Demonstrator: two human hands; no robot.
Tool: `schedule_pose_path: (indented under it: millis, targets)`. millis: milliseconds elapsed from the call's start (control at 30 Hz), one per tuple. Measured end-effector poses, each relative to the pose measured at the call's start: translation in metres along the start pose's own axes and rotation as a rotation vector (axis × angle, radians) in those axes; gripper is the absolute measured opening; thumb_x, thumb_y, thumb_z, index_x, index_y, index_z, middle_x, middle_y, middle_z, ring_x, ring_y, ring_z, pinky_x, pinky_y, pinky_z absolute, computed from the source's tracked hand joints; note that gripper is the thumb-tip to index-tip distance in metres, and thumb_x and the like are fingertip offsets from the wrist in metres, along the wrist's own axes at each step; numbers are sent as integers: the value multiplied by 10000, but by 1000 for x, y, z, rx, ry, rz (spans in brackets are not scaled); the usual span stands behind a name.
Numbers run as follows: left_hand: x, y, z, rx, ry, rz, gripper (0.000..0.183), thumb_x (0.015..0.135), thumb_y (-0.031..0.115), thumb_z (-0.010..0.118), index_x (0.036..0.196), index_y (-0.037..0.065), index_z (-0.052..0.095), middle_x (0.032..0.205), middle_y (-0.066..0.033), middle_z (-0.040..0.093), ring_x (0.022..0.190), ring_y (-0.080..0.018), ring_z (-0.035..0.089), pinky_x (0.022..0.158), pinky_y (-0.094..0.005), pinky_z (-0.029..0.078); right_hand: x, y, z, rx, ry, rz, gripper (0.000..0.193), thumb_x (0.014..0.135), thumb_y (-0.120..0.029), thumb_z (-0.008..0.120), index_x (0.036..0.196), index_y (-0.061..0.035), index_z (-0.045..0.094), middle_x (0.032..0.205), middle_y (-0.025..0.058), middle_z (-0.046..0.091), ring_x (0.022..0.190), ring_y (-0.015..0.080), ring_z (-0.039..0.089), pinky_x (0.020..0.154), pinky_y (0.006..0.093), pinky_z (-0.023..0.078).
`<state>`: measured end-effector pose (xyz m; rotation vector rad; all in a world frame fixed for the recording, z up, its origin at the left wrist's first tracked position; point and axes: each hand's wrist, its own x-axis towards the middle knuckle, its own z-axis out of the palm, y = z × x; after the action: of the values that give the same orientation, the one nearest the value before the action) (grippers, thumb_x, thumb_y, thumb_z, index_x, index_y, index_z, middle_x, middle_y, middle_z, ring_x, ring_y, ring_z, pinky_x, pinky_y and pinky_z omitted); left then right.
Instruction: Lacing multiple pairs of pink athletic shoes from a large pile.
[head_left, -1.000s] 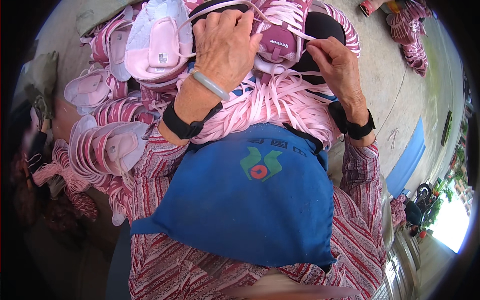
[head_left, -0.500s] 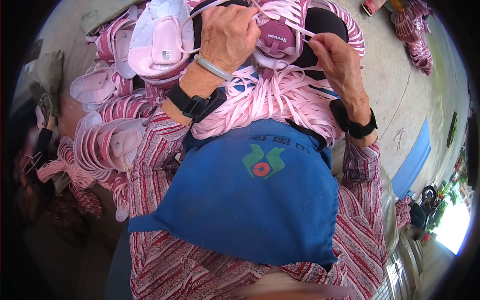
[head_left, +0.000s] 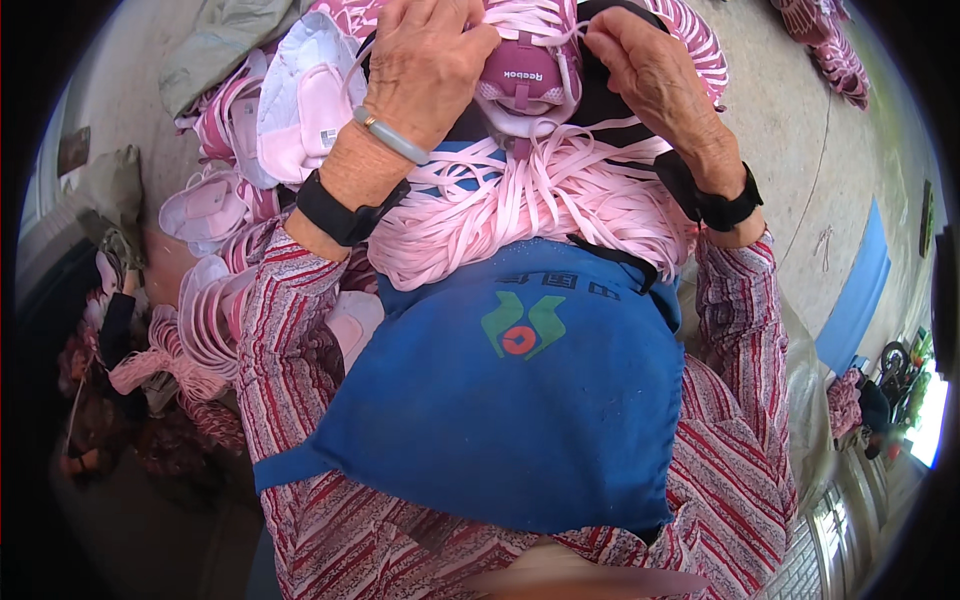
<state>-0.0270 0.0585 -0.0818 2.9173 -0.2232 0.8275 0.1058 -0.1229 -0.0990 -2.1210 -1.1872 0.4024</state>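
Note:
A pink and plum shoe [head_left: 522,75] rests at the top centre between my knees, its toe end cut off by the picture's edge. Pale pink shoelace [head_left: 550,40] runs across its upper. My left hand [head_left: 428,75] is closed at the shoe's left side, fingertips pinched on the shoelace, partly hidden behind the knuckles. On the other side, my right hand [head_left: 655,85] pinches the shoelace between thumb and forefinger, beside the lacing. A thick bundle of loose pink laces [head_left: 520,210] lies in my lap just below the shoe, on a blue apron [head_left: 500,400].
Stacked pink and white shoe uppers [head_left: 310,110] fill the left side, with more uppers [head_left: 220,300] lower down. Another person's dark sleeve [head_left: 118,320] shows at far left. At right, a blue strip [head_left: 858,290] lies on the concrete floor [head_left: 790,130]; more uppers [head_left: 835,50] are at top right.
Both hands have moved up, and my right hand has come in left, nearer the shoe. The lace stretch by the right hand looks shorter. The view has shifted a little.

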Motion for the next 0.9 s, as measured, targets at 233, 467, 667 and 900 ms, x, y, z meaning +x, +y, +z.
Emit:
schedule_pose_path:
  millis: [233, 467, 667, 900]
  targets:
    - [-7, 36, 5, -544, -132, -279, 72, 809, 115, 613, 799, 51, 581, 768, -128, 616, 728, -307, 618, 642, -390, 484, -3, 10, 4, -191, 88, -306, 121, 917, -150, 541, 942, -31, 544, 757, 147, 576, 653, 306, 581, 580, 350, 471]
    - [-6, 34, 41, -514, -103, -562, 191, 847, 175, 608, 992, 61, 657, 627, -95, 623, 557, -202, 616, 559, -294, 481, 20, 8, -4, -206, -56, -461, 131, 908, -124, 527, 917, 6, 533, 769, 189, 569, 700, 372, 559, 623, 391, 457]
    - [6, 39, 41, -591, -54, -730, 179, 796, 223, 614, 912, 121, 704, 684, -151, 631, 655, -321, 635, 609, -378, 498, 41, 13, -20, -268, -205, -545, 136, 878, -113, 537, 852, 21, 526, 724, 201, 546, 672, 376, 544, 618, 407, 440]
    - [-10, 47, 49, -877, -2, -852, 202, 802, 84, 644, 987, 13, 683, 556, -12, 503, 513, -50, 442, 504, -228, 404, 33, -10, -7, -456, -224, -541, 96, 744, -74, 575, 761, 16, 605, 723, 200, 597, 688, 340, 617, 588, 391, 484]
